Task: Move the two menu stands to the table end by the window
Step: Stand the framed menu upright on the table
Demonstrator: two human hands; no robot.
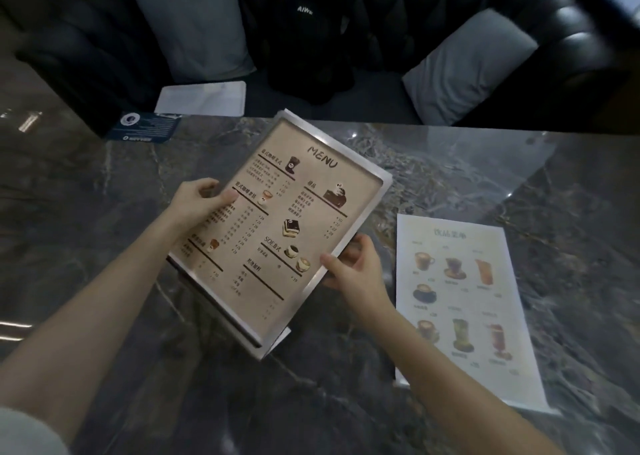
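Note:
A clear acrylic menu stand [277,233] with a tan "MENU" sheet is tilted above the dark marble table [104,195], its base near the table surface. My left hand [201,202] grips its left edge, thumb on the front. On its right edge, my right hand [353,267] holds it with the thumb in front and fingers behind. A second menu stand [467,309] with a pale drinks sheet is on the table to the right, untouched.
A dark leather sofa [450,11] with grey cushions [194,25] and a black backpack [308,35] runs along the table's far side. A white tray [202,98] lies on the seat. A dark blue card [145,127] rests at the table's far left edge.

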